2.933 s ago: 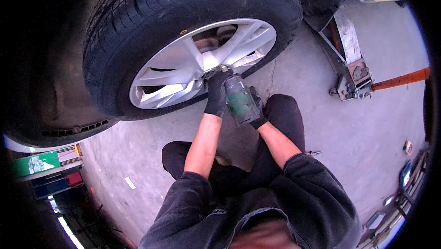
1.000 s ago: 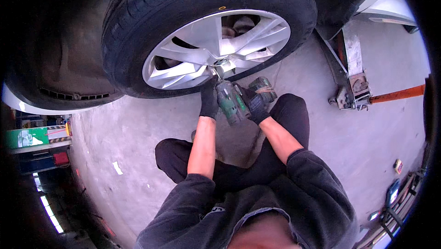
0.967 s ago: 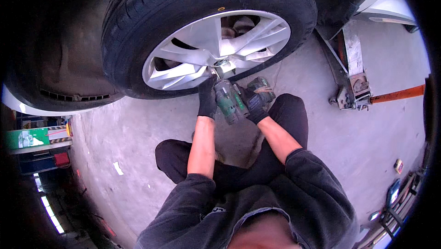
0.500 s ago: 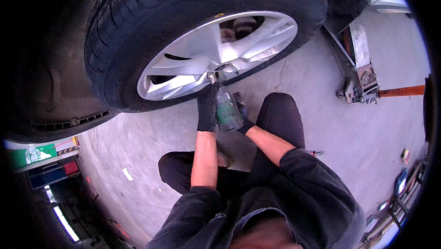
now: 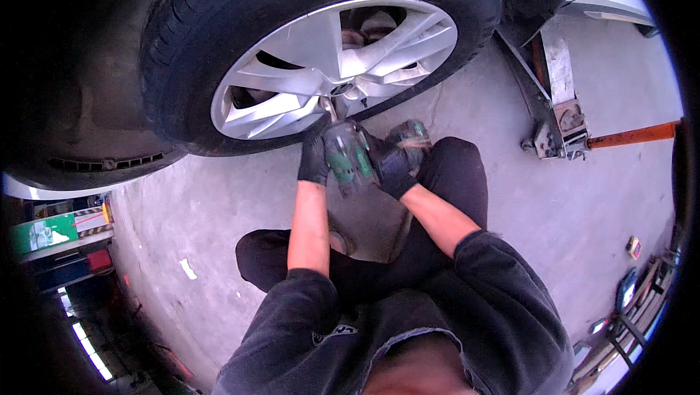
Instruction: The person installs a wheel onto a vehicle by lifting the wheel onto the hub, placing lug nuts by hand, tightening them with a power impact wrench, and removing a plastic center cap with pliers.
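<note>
A green and black cordless impact wrench [image 5: 348,158] is in both my black-gloved hands, below the wheel's hub. My right hand [image 5: 394,169] is closed around its handle, with the battery end [image 5: 410,135] sticking out to the right. My left hand [image 5: 314,156] is closed against the left side of the tool near its nose; its fingertips are partly hidden. From the nose a metal socket [image 5: 331,108] reaches up to the lower spokes of the silver alloy rim [image 5: 310,41]. Whether it sits on a bolt cannot be made out. A black tyre [image 5: 182,67] surrounds the rim.
At the right a floor jack [image 5: 561,114] with an orange handle [image 5: 633,135] stands by the car. My bent knees [image 5: 456,169] flank the tool. Shelving with a green panel [image 5: 51,235] is at the far left, a metal rack [image 5: 642,300] at the lower right.
The impact wrench has turned so its battery end now shows at the right, and my right hand has come up with it. The whole view has shifted slightly.
</note>
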Demonstrator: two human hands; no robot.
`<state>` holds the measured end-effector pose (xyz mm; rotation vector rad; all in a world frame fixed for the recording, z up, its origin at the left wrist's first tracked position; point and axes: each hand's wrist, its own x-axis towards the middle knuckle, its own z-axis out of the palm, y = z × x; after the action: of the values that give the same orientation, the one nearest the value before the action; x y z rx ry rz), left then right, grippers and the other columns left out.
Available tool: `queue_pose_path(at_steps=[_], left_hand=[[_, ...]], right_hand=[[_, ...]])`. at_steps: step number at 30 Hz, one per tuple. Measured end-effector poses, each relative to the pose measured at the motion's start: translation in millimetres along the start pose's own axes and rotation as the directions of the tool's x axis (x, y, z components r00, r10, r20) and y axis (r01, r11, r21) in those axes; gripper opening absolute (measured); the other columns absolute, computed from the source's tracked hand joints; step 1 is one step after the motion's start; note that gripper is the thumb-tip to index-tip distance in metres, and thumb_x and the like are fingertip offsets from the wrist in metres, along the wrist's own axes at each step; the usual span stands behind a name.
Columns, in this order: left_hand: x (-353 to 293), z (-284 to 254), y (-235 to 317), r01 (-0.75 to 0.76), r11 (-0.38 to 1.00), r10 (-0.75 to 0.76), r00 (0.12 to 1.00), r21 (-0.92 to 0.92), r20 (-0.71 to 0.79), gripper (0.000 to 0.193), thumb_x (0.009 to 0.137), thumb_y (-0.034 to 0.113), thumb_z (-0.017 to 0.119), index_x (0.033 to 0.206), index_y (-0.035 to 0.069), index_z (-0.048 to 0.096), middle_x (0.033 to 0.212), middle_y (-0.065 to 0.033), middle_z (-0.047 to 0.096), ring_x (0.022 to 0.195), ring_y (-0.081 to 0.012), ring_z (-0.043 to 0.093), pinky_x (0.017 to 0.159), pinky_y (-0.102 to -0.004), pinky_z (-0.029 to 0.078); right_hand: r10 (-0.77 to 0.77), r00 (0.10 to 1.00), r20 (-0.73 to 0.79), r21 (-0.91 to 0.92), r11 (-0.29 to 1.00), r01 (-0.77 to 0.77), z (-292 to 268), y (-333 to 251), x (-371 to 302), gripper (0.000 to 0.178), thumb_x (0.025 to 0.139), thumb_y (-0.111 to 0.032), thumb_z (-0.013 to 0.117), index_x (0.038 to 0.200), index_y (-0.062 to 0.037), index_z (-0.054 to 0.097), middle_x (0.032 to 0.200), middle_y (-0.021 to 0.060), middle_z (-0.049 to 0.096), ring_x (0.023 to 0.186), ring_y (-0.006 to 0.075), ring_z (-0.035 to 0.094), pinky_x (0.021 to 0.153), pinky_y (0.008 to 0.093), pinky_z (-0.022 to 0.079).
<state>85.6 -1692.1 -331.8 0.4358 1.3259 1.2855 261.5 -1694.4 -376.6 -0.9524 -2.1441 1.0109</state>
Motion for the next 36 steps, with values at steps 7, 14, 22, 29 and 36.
queue_pose_path(at_steps=[7, 14, 22, 29, 36], left_hand=[[-37, 8, -1, -0.116, 0.992, 0.118, 0.993, -0.058, 0.023, 0.026, 0.093, 0.023, 0.051, 0.098, 0.000, 0.061, 0.089, -0.0108, 0.066, 0.079, -0.0200, 0.064, 0.072, -0.0321, 0.052], [-26, 28, 63, -0.070, 0.974, 0.088, 0.993, 0.214, -0.077, 0.029, 0.090, 0.027, 0.056, 0.097, 0.000, 0.064, 0.088, -0.0101, 0.066, 0.075, -0.0182, 0.064, 0.069, -0.0317, 0.052], [-20, 12, 50, -0.126, 0.974, 0.152, 0.980, 0.186, -0.132, 0.030, 0.088, 0.026, 0.056, 0.102, 0.001, 0.064, 0.090, -0.0101, 0.065, 0.076, -0.0188, 0.062, 0.072, -0.0311, 0.051], [-32, 24, 60, 0.017, 1.000, -0.018, 1.000, -0.023, -0.018, 0.035, 0.092, 0.031, 0.049, 0.106, 0.000, 0.059, 0.092, -0.0136, 0.066, 0.079, -0.0233, 0.065, 0.069, -0.0345, 0.054], [-37, 17, 39, -0.049, 0.996, 0.046, 0.998, 0.069, 0.046, 0.033, 0.094, 0.027, 0.049, 0.104, -0.001, 0.062, 0.093, -0.0108, 0.066, 0.081, -0.0192, 0.064, 0.075, -0.0308, 0.052]], right_hand=[[-0.062, 0.998, 0.001, 0.078, 0.995, 0.061, -23, -16, -26, 0.051, 0.086, -0.018, 0.050, 0.134, -0.0033, 0.039, 0.111, 0.0223, 0.058, 0.096, 0.0350, 0.059, 0.082, 0.0398, 0.047], [-0.043, 0.976, -0.214, 0.315, 0.943, 0.110, 30, 4, 7, 0.044, 0.089, -0.019, 0.051, 0.130, -0.0028, 0.044, 0.114, 0.0172, 0.058, 0.101, 0.0292, 0.057, 0.088, 0.0358, 0.045], [0.201, 0.978, 0.053, 0.990, 0.118, -0.078, 152, 29, 18, 0.038, 0.089, -0.019, 0.054, 0.124, -0.0039, 0.051, 0.113, 0.0125, 0.058, 0.099, 0.0214, 0.055, 0.090, 0.0324, 0.042], [-0.028, 0.969, -0.247, 0.137, 0.989, 0.063, 48, -13, 11, 0.046, 0.086, -0.016, 0.052, 0.129, -0.0023, 0.045, 0.114, 0.0219, 0.057, 0.102, 0.0344, 0.056, 0.087, 0.0415, 0.043], [-0.033, 0.977, -0.212, 0.315, 0.944, 0.100, 12, -13, -19, 0.051, 0.085, -0.014, 0.051, 0.133, -0.0009, 0.040, 0.112, 0.0219, 0.057, 0.098, 0.0340, 0.057, 0.083, 0.0390, 0.045]])
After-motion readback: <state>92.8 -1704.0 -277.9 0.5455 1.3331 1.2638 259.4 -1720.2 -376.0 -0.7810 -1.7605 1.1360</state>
